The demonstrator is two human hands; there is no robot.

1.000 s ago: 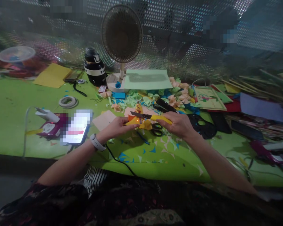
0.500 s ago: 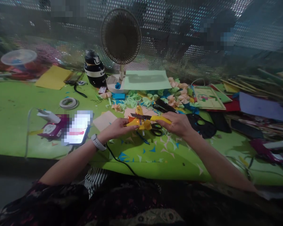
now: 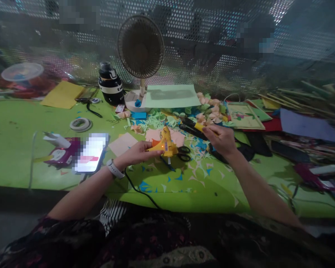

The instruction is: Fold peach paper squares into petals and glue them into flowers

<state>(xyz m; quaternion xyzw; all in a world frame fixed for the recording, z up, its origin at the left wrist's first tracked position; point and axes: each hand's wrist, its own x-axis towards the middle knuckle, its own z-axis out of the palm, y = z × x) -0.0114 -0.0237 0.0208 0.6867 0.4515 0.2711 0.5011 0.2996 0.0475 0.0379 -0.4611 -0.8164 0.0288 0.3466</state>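
My left hand (image 3: 138, 152) is closed round the handle of a yellow glue gun (image 3: 167, 143), whose small red light glows. The gun's nozzle points away from me, and a glue stick pokes out at its rear. In my right hand (image 3: 221, 139) is a yellow-handled utility knife (image 3: 199, 126), its dark blade end over the paper pieces and beside a black stapler (image 3: 194, 132). Black-handled scissors (image 3: 184, 153) lie just right of the glue gun. Pink paper (image 3: 177, 137) is under and behind the gun's front.
Folded paper flowers (image 3: 212, 111) and scraps cover the table's middle. Behind them stand a fan (image 3: 141, 48) and a black bottle (image 3: 110, 85). To the left lie a lit phone (image 3: 91, 152) and a tape roll (image 3: 80, 124). A black cord (image 3: 139, 190) runs off the near edge.
My right hand has moved the utility knife away from the glue gun, rightward and farther back. The left hand still holds the gun in nearly the same place.
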